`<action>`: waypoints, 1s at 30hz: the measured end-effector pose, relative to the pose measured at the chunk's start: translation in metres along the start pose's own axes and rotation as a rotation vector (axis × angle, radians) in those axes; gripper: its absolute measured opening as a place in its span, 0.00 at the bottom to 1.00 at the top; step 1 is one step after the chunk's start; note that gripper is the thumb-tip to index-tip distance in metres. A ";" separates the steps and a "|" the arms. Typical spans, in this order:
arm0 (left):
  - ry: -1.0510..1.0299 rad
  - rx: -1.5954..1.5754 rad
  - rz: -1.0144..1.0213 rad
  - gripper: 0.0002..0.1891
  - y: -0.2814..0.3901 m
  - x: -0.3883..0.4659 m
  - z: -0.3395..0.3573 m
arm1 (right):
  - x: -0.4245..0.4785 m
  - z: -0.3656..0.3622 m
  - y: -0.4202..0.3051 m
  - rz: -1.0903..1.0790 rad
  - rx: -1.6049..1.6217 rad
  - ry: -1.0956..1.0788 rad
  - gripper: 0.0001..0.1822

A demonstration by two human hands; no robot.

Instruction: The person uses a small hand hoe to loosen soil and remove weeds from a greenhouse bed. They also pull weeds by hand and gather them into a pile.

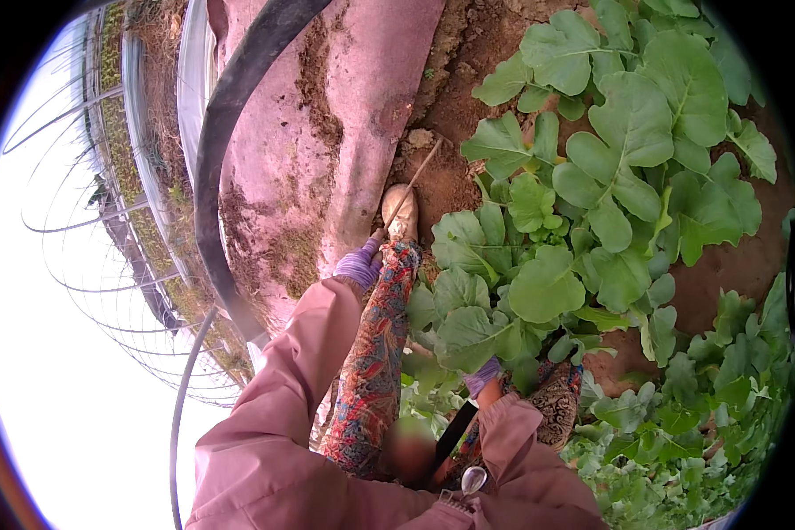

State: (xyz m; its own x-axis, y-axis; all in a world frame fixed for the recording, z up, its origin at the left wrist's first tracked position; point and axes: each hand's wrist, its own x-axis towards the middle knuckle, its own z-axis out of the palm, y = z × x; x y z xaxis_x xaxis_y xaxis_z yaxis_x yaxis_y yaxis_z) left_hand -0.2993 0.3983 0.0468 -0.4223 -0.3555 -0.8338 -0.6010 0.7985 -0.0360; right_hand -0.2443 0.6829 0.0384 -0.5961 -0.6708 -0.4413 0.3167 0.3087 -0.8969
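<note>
My left hand (359,262), in a purple striped knit glove, is closed around the near end of a thin brown stick or rod (419,173). The stick slants away over my light-coloured shoe (397,204), its far end near a clod on the bare soil. Gloved the same way, my right hand (482,377) reaches in at the base of a large leafy green plant (546,285). Leaves cover its fingers, so what it touches is hidden. Broad lobed leaves spread between and beyond both hands.
A soil-smeared pink fabric sheet (371,73) lies left of the bare soil (467,126). A thick dark curved band (209,165) crosses over it. Thin hoops (106,215) stand at far left. More leafy plants (676,424) grow at lower right. A black strap (456,429) hangs before me.
</note>
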 end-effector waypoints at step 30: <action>0.594 -0.214 0.696 0.22 0.288 0.165 -0.156 | 0.007 0.019 0.038 0.173 0.739 0.084 0.21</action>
State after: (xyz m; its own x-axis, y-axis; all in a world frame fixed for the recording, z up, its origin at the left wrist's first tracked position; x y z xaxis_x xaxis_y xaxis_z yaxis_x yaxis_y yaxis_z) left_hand -0.6477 0.4939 -0.0153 -0.9752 -0.0688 -0.2102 -0.1705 0.8393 0.5163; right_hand -0.2225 0.6776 0.0014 -0.5376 -0.5911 -0.6013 0.8047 -0.1466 -0.5753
